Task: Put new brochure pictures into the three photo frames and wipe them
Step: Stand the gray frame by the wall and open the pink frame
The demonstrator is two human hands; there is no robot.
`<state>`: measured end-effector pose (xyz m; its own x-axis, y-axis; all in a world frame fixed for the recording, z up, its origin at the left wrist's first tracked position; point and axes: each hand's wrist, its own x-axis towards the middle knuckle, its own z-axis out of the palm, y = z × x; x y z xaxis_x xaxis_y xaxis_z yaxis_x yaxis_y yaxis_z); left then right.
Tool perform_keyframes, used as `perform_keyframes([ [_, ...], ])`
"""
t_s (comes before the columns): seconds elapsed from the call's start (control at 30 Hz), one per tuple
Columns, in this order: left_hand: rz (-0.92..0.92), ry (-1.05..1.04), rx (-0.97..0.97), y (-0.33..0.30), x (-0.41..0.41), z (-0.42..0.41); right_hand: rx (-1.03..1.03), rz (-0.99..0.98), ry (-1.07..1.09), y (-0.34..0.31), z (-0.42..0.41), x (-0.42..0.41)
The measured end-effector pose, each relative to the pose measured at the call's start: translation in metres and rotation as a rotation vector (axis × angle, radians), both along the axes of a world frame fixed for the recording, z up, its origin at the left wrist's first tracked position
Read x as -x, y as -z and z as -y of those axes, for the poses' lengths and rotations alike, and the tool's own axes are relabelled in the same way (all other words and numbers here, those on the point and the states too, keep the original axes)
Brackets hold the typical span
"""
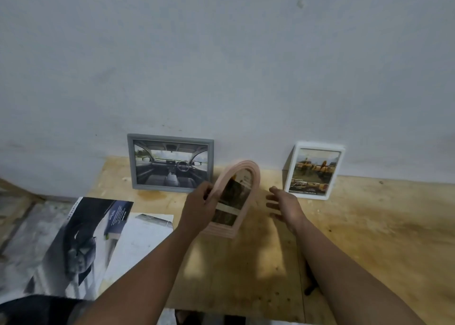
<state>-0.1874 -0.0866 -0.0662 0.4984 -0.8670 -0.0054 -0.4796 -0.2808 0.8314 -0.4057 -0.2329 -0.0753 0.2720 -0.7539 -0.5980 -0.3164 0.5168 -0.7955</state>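
Centre of the frame, and the left hand (pixel 198 202) has the pink arched frame (pixel 234 196) by its left edge, fingers curled round the rim, thumb on the near side. The frame stands tilted, its flat foot low toward the wooden table (pixel 357 238), though whether it touches the surface is hard to tell. There is a brochure picture in it, dark on top and pale across the middle, somewhat blurred.

Just to the right, the right hand (pixel 283 205) is spread loose, fingers straight and pointing left toward the frame, holding nothing, with a gap between it and the pink rim.

Behind, against the grey wall (pixel 221 53), two more frames stand upright. The grey frame (pixel 170 163), centre-left, shows a car's interior with steering wheel and dashboard. The white frame (pixel 314 169), right of centre, carries a picture with yellowish vehicles and text underneath.

Lower left, the brochures (pixel 81 246) lie flat, one open on a dark car's front end, with a paler sheet beside it reaching under the left forearm.
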Motion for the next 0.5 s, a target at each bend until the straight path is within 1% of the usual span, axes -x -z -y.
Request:
perform_keyframes([
  [0.03, 0.073, 0.026, -0.001, -0.004, 0.003, -0.002, 0.007, 0.019, 0.024, -0.003, 0.001, 0.000],
  [0.1, 0.301, 0.083, -0.022, -0.006, 0.009, -0.008, 0.011, 0.035, 0.042, -0.007, 0.003, 0.003],
  [0.17, 0.522, 0.202, -0.006, 0.001, 0.016, -0.017, -0.013, 0.013, -0.009, -0.008, 0.000, 0.004],
  [0.2, 0.593, 0.276, 0.009, 0.007, 0.020, -0.022, -0.046, -0.020, -0.039, -0.006, -0.004, 0.005],
  [0.27, 0.649, 0.381, -0.014, 0.022, 0.030, -0.036, -0.110, -0.118, -0.091, 0.003, -0.014, 0.008],
  [0.33, 0.670, 0.443, -0.040, 0.041, 0.039, -0.049, -0.121, -0.175, -0.097, 0.017, -0.026, 0.017],
  [0.5, 0.771, 0.631, -0.097, 0.079, 0.061, -0.076, -0.081, -0.182, -0.048, 0.045, -0.060, 0.043],
])
